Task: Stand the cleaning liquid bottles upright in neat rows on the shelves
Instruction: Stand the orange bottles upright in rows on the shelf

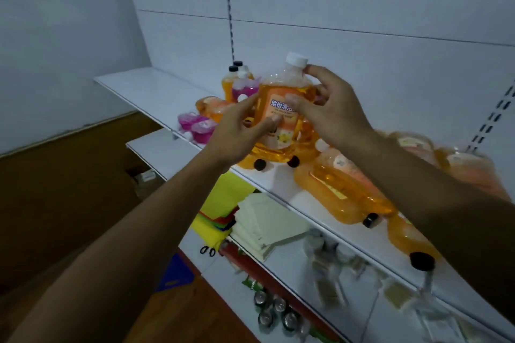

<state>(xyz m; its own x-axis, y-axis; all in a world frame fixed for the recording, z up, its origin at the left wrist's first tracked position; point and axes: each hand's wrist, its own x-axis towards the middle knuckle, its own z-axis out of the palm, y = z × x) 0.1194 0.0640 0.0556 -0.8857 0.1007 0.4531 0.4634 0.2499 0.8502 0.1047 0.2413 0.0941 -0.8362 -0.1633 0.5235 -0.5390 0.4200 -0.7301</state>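
Observation:
Both my hands hold an orange cleaning liquid bottle (pixel 281 97) with a white cap, upright above the top shelf (pixel 145 83). My left hand (pixel 237 133) grips its lower left side. Fingers of my right hand (pixel 328 106) curl round its right shoulder and neck. Behind it at the back stand an orange bottle with a black cap (pixel 230 83) and a pink bottle (pixel 245 89). Several orange bottles lie on their sides, among them one at the shelf's front (pixel 342 192) and another further right (pixel 412 242). Pink bottles (pixel 195 125) lie at the left.
The shelf's back panel (pixel 334 8) rises behind the bottles, with slotted uprights (pixel 230 8). Lower shelves hold folded yellow and cream cloths (pixel 259 220) and small jars and cans (pixel 276 312). A brown floor (pixel 55 203) lies at the left.

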